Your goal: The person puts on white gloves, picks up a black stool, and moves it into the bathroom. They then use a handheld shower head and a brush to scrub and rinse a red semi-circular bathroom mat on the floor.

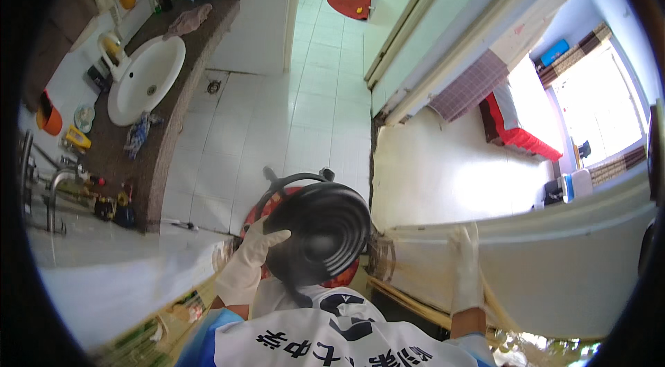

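A black round stool (319, 234) with a ringed seat is tilted in front of my body, with some legs and a curved brace showing past its rim. My left hand (252, 258), in a white rubber glove, grips the seat's left edge, thumb on top. Under the stool, a red patterned mat (340, 276) lies partly hidden at the doorway. My right hand (466, 263), also in a pale glove, is stretched out against the white wall (519, 263) on the right; its fingers blend into the wall, so their pose is unclear.
At left, a stone counter (174, 97) carries a white washbasin (148, 81), cloths and bottles. A floor drain (213, 87) sits in the tiles. Another red mat (349, 3) lies beyond the far doorway. The right-hand room holds a bed with a red cover (524, 141).
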A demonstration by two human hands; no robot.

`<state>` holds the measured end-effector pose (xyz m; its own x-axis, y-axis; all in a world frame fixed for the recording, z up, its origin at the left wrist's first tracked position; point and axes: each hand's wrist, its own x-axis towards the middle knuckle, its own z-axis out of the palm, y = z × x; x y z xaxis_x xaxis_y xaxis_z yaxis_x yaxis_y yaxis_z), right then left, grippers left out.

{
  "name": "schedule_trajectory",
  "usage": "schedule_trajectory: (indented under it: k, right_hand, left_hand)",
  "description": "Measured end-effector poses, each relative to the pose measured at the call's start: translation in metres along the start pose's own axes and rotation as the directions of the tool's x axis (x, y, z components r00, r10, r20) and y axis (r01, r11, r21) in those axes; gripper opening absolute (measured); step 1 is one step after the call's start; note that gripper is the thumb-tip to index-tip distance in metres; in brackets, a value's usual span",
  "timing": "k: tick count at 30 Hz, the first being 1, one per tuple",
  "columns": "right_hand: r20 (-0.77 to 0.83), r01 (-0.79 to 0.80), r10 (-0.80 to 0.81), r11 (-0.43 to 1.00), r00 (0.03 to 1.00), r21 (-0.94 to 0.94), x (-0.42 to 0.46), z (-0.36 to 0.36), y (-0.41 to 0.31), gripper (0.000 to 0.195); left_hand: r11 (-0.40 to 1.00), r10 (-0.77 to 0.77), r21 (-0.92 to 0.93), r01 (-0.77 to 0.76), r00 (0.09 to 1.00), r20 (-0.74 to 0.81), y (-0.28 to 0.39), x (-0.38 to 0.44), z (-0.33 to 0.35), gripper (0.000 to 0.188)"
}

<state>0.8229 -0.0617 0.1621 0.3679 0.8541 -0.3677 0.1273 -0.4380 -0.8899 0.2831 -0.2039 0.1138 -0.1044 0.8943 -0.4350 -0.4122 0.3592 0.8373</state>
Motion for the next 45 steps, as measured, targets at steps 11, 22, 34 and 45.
schedule_trajectory:
  k: [11, 22, 34, 45]
  right_hand:
    - [-0.027, -0.45, 0.449, 0.889, 0.893, -0.089, 0.156, 0.113, 0.013, 0.076]
    - [0.622, -0.011, 0.127, 0.982, 0.773, -0.187, 0.435, 0.446, -0.26, 0.074]
    - [0.68, 0.141, -0.098, 0.99, 0.727, -0.009, 0.61, 0.624, -0.468, 0.072]
    - [0.681, 0.069, -0.042, 0.998, 0.731, -0.012, 0.814, 0.772, -0.545, 0.077]
  left_hand:
    - [0.99, 0.134, -0.047, -0.133, 0.991, 0.013, 0.153, 0.266, 0.022, 0.056]
    - [0.993, 0.1, -0.068, -0.1, 0.995, -0.003, 0.25, 0.529, 0.089, 0.058]
    - [0.879, 0.468, 0.033, -0.476, 0.874, 0.133, 0.419, 0.837, 0.098, 0.063]
    - [0.999, -0.051, 0.023, 0.047, 0.972, 0.228, 0.534, 1.082, 0.061, 0.067]
